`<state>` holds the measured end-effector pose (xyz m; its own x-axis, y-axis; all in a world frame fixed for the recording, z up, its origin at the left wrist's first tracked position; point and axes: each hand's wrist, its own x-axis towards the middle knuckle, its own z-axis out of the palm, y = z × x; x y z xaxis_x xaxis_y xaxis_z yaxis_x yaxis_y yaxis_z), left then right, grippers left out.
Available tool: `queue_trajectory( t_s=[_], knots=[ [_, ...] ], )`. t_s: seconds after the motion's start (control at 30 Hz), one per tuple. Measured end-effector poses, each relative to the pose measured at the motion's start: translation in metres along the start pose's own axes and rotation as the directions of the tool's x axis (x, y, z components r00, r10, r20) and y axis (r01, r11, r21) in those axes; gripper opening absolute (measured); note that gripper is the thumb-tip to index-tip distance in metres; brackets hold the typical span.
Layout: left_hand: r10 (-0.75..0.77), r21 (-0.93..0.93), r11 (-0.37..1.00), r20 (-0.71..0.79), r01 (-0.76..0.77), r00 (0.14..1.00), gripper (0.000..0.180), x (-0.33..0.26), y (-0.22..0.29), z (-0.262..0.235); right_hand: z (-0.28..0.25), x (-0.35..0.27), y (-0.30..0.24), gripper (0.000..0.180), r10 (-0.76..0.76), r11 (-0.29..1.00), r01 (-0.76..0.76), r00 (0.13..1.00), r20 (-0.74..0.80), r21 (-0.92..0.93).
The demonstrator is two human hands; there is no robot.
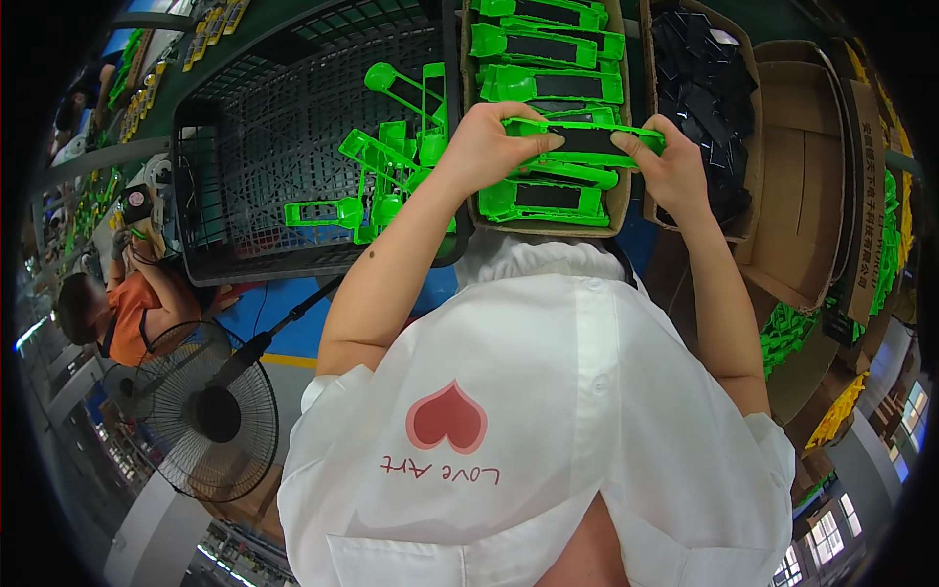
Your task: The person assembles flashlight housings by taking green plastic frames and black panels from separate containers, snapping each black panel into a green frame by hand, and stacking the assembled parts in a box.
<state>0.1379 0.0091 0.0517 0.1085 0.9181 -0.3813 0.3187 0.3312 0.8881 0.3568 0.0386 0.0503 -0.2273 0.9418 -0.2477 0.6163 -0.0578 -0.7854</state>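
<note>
Between my two hands is a long green plastic housing point(587, 158) with a dark flat panel set in it. My left hand point(491, 147) grips its left end, the thumb lying on the dark panel. At the other end my right hand point(670, 166) is closed round the housing, its thumb pressed on the panel too. Directly below and beyond it, a cardboard box point(623, 210) holds several similar green housings with dark panels point(548, 201), laid in a row. What lies under my fingers is hidden.
Left stands a black plastic crate point(220, 256) with loose green frames point(377, 157) in its right part. Right of the box, a carton holds many dark flat pieces point(699, 98); beyond it is an open carton point(792, 176). A fan point(217, 413) and a person in orange point(147, 308) are at left.
</note>
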Motion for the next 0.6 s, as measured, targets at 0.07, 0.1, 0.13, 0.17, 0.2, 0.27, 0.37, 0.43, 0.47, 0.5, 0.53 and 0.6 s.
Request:
queue_trajectory(
  t_s=[0.07, 0.1, 0.13, 0.17, 0.2, 0.27, 0.37, 0.43, 0.47, 0.5, 0.53, 0.6],
  knots=[
    [0.197, 0.316, 0.931, -0.009, -0.184, 0.980, 0.025, 0.003, 0.005, 0.001, 0.000, 0.002, 0.007, 0.028, -0.014, 0.995, 0.011, 0.999, 0.032, 0.103],
    [0.382, 0.594, 0.735, 0.038, -0.328, 0.923, 0.026, 0.005, 0.007, 0.002, 0.001, 0.003, 0.009, 0.027, -0.033, 0.996, 0.030, 0.999, 0.033, 0.089],
    [0.385, 0.592, 0.734, 0.040, -0.332, 0.922, 0.026, 0.006, 0.011, 0.007, 0.002, 0.002, 0.007, 0.027, -0.055, 0.996, 0.052, 0.998, 0.038, 0.072],
    [0.365, 0.636, 0.695, 0.089, -0.335, 0.927, 0.025, 0.008, 0.016, 0.014, 0.000, -0.002, -0.004, 0.026, -0.063, 0.997, 0.061, 0.997, 0.047, 0.044],
    [0.343, 0.677, 0.653, 0.137, -0.341, 0.929, 0.025, 0.010, 0.020, 0.020, 0.002, -0.005, -0.006, 0.026, -0.024, 0.998, 0.020, 0.997, 0.069, 0.054],
    [0.373, 0.633, 0.674, 0.154, -0.381, 0.915, 0.026, 0.015, 0.019, 0.025, 0.002, -0.005, -0.009, 0.029, 0.019, 0.998, -0.028, 0.992, 0.125, 0.065],
    [0.167, 0.525, 0.808, 0.232, -0.267, 0.958, 0.026, 0.017, 0.018, 0.026, -0.007, -0.011, -0.018, 0.035, -0.146, 0.988, 0.136, 0.973, 0.180, 0.068],
    [0.188, 0.335, 0.907, 0.216, -0.254, 0.958, 0.027, 0.014, 0.010, 0.028, -0.007, -0.012, -0.013, 0.042, -0.163, 0.986, 0.152, 0.967, 0.197, 0.067],
    [0.186, 0.338, 0.906, 0.223, -0.255, 0.957, 0.027, 0.014, 0.010, 0.030, -0.005, -0.014, -0.009, 0.045, -0.188, 0.979, 0.168, 0.962, 0.198, 0.112],
    [0.225, 0.350, 0.896, 0.171, -0.272, 0.959, 0.026, 0.013, 0.009, 0.031, -0.001, -0.016, -0.005, 0.047, -0.214, 0.970, 0.184, 0.957, 0.199, 0.157],
    [0.267, 0.359, 0.887, 0.117, -0.291, 0.957, 0.026, 0.014, 0.010, 0.035, 0.004, -0.016, 0.001, 0.054, -0.224, 0.969, 0.194, 0.953, 0.207, 0.153],
    [0.308, 0.473, 0.831, 0.045, -0.292, 0.950, 0.025, 0.014, 0.012, 0.040, 0.015, -0.016, 0.009, 0.058, -0.203, 0.972, 0.179, 0.965, 0.164, 0.151]
  ],
)
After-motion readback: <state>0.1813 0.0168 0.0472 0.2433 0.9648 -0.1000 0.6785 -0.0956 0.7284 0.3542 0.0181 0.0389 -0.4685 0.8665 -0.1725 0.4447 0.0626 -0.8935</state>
